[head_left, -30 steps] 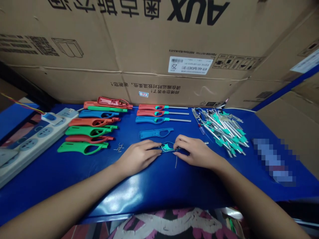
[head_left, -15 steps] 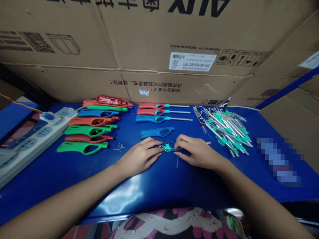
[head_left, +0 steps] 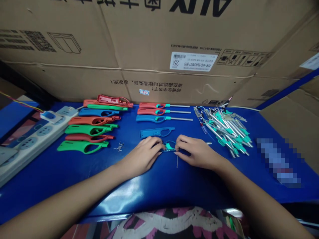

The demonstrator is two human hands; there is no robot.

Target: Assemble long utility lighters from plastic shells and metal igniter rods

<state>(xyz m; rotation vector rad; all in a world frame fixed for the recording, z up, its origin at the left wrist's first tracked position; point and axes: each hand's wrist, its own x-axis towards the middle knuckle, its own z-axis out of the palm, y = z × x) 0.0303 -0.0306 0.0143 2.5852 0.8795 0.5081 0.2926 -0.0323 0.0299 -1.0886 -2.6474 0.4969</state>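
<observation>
Between my hands lies a partly built gas lighter (head_left: 170, 146), a blue half shell with a teal trigger and thin white wire; a metal tube end (head_left: 208, 143) sticks out past my right hand. My left hand (head_left: 147, 154) has its fingers closed on the lighter's handle end, which they mostly cover. My right hand (head_left: 194, 151) pinches the neck end, with a thin wire hanging below its fingertips. Just beyond lies another blue half shell (head_left: 157, 132), flat on the table and touched by neither hand.
Coloured lighter shells (head_left: 87, 129) are stacked at left, near small screws (head_left: 120, 147) and a white power strip (head_left: 37, 139). Three assembled lighters (head_left: 164, 112) lie at the back. A heap of metal tubes with teal parts (head_left: 226, 129) sits at right. A cardboard box (head_left: 149, 39) stands behind.
My left fingers have shifted slightly and curled more over the handle end of the lighter. My right hand stays almost in place.
</observation>
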